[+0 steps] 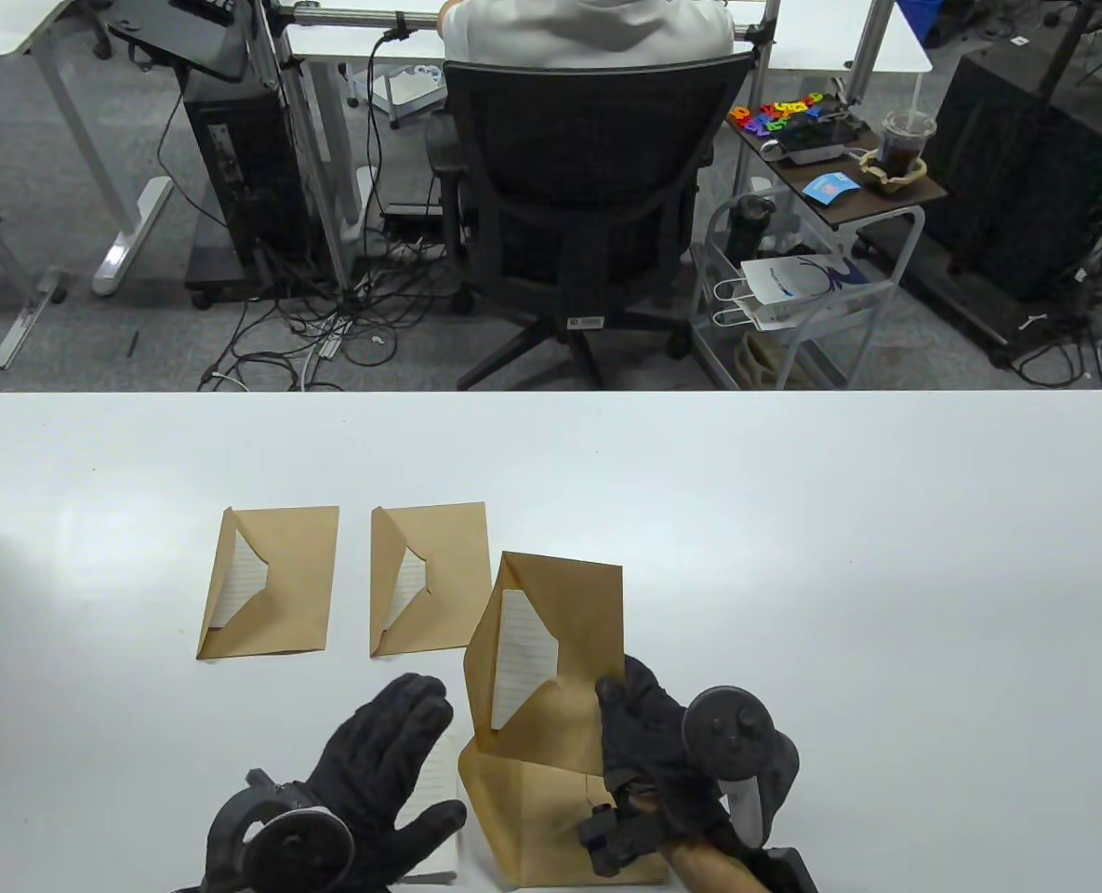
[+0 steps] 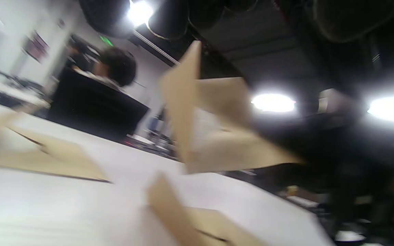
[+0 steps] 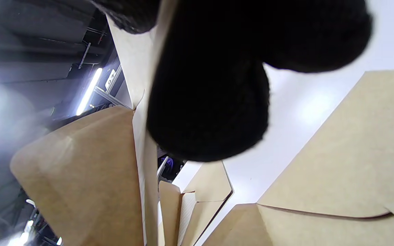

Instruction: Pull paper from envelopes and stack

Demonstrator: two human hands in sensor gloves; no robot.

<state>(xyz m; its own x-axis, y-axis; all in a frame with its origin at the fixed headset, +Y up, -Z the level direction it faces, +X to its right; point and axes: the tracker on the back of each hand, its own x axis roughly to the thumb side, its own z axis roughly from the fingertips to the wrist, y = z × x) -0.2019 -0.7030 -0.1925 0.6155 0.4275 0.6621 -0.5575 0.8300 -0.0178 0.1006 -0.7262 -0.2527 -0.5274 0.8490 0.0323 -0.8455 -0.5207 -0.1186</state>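
Observation:
My right hand grips the lower right edge of a brown envelope and holds it up, tilted, above the table. Its flap is open and lined paper shows inside. In the right wrist view my gloved fingers pinch this envelope. My left hand lies open and flat on a loose lined sheet at the front edge. Another brown envelope lies under the held one. Two more envelopes lie further back, flaps open, with paper in them.
The white table stretches wide to the right and back. Beyond its far edge stand an office chair with a seated person, and a small cart. The left wrist view is blurred and shows the held envelope.

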